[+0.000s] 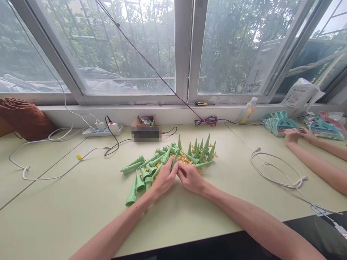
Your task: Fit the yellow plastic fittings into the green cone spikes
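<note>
My left hand (165, 177) is closed around a green plastic spike (175, 157), its pointed end up. Right beside it, my right hand (191, 177) has thumb and fingers pinched together at the spike's lower end; whatever lies between them is hidden. Left of my hands, hollow green cones (131, 196) with wide collars lie in a loose pile. Small yellow plastic pieces (186, 159) are scattered just behind my fingers. Several green spikes (202, 153) stand upright to the right of the pile, some with yellow cross-shaped pieces at their bases.
A small cardboard box (146, 121), a power strip (101, 130) and a brown drawstring bag (27, 117) line the window side. At right lie a coiled white cable (276, 184), a bottle (247, 111) and a co-worker's hands (294, 135) at teal packaged items (282, 121).
</note>
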`<control>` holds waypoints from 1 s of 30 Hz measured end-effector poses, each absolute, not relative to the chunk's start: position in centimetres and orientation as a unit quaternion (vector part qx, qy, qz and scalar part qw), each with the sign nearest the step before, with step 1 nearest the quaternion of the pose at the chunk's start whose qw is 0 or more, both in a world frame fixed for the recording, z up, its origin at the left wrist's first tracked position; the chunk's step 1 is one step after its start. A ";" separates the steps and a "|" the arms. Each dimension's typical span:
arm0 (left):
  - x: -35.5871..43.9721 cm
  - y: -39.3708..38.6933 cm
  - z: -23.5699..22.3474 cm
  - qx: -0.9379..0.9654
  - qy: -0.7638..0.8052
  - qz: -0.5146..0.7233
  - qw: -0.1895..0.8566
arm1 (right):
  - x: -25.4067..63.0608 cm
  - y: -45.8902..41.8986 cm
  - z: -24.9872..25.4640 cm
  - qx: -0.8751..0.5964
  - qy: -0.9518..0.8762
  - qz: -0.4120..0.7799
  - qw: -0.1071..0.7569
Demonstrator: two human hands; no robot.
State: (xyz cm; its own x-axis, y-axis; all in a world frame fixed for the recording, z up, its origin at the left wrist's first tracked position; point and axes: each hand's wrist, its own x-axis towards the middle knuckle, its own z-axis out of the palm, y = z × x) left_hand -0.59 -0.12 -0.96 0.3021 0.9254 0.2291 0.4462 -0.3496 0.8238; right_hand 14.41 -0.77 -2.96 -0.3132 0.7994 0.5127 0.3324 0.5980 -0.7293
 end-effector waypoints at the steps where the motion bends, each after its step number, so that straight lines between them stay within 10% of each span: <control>1: -0.6 -0.1 -1.0 0.737 0.465 0.363 0.329 | 14.4 -0.8 -3.0 -0.368 -0.769 0.257 0.455; 30: -0.6 -0.2 -0.8 0.742 0.461 0.361 0.326 | 14.6 -0.7 -3.1 -0.360 -0.770 0.267 0.454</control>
State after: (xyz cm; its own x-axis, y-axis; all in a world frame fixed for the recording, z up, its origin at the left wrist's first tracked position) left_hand -0.57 -0.17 -0.76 0.3143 0.9200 0.2342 0.4494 -0.3615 0.8169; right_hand 14.56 -0.68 -3.05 -0.3289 0.7961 0.5080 0.3117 0.5993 -0.7373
